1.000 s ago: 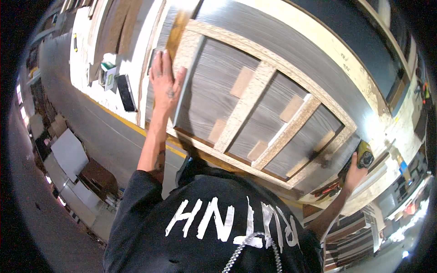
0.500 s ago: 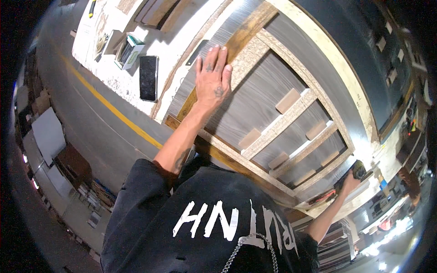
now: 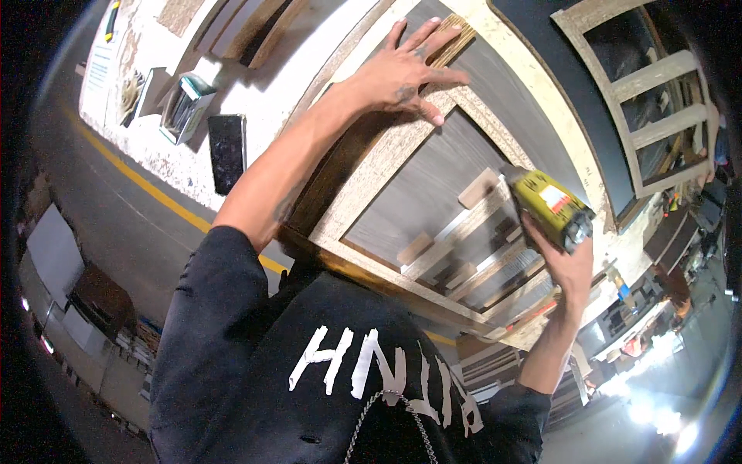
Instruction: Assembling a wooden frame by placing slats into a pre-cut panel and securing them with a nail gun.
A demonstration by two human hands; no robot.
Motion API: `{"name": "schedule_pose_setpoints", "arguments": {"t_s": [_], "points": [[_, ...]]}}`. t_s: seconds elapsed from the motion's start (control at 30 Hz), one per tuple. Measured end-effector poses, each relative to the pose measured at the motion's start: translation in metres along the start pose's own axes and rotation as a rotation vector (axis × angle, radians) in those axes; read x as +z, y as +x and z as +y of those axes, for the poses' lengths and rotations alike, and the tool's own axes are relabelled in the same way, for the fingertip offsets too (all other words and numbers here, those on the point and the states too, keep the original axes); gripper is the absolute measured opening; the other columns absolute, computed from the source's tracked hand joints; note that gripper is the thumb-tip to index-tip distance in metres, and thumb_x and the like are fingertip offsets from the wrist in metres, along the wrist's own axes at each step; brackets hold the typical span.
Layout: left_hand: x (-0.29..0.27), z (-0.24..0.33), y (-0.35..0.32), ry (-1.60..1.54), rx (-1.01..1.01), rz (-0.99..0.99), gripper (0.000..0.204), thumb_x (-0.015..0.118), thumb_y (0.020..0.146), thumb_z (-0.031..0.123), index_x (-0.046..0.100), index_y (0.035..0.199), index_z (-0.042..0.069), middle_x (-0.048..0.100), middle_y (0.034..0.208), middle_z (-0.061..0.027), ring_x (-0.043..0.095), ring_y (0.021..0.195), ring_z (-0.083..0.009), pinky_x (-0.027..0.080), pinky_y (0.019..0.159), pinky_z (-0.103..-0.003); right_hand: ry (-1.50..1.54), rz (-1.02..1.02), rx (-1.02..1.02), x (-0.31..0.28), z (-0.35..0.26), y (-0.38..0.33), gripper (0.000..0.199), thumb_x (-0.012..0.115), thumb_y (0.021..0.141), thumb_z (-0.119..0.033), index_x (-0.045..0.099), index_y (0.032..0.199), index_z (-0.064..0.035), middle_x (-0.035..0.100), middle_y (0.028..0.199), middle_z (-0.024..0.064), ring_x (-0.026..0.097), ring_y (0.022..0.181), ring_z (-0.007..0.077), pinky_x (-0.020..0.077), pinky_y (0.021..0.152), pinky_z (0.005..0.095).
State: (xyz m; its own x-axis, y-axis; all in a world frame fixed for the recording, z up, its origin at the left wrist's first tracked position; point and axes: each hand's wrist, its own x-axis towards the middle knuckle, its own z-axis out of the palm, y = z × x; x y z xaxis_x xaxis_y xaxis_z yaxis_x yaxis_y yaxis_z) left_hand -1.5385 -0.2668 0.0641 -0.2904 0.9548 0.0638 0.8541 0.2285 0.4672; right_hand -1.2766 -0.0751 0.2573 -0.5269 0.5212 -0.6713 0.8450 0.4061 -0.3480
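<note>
My left hand (image 3: 398, 77), fingers spread, lies across the far end of a brown wood strip (image 3: 328, 174) and the corner of a particleboard frame (image 3: 379, 174). The strip runs along the frame's left side, its broad dark face showing. Under the frame is a grey wood-grain panel (image 3: 413, 182). My right hand (image 3: 570, 267) is wrapped around a yellow-and-black nail gun (image 3: 550, 203), held over the frame's right side. The tool is slightly blurred; whether its nose touches the frame I cannot tell. Small wood blocks (image 3: 478, 189) sit beside the frame's crossbars.
On the white bench at left are a black phone (image 3: 226, 155), a small open box (image 3: 185, 108) and a yellow-handled cutter (image 3: 112, 22). Wood pieces (image 3: 267, 35) stand behind them. Another slatted frame (image 3: 653, 77) rests on a dark panel (image 3: 560, 97) at far right.
My right hand has brought the nail gun from the far right in over the frame. My left hand has slid to the strip's far end and spread its fingers. The strip now shows a broad dark face.
</note>
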Motion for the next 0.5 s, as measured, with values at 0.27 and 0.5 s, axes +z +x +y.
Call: {"name": "schedule_pose_setpoints", "arguments": {"t_s": [0.27,0.5], "points": [[-0.01,0.007,0.002,-0.096,-0.085,-0.059,0.082,0.06,0.064,0.077,0.056,0.136,0.038,0.012,0.164,-0.0009,0.005,0.152,-0.0294,0.003,0.12,-0.059,-0.35,0.163,-0.477,0.02,-0.062,0.066,0.039,0.078,0.064,-0.017,0.068,0.097,0.002,0.069,0.079,0.0168,0.065,0.072,0.0302,0.0511,0.077,0.0379],[-0.01,0.001,-0.002,-0.103,-0.115,-0.132,0.085,0.062,0.064,0.074,0.053,0.139,0.036,0.009,0.165,0.0009,0.004,0.152,-0.028,0.002,0.121,-0.057,-0.286,-0.159,-0.133,0.03,-0.082,0.084,0.052,0.079,0.063,-0.019,0.067,0.109,0.0003,0.068,0.104,0.0176,0.059,0.105,0.0317,0.0426,0.098,0.0423]]}}
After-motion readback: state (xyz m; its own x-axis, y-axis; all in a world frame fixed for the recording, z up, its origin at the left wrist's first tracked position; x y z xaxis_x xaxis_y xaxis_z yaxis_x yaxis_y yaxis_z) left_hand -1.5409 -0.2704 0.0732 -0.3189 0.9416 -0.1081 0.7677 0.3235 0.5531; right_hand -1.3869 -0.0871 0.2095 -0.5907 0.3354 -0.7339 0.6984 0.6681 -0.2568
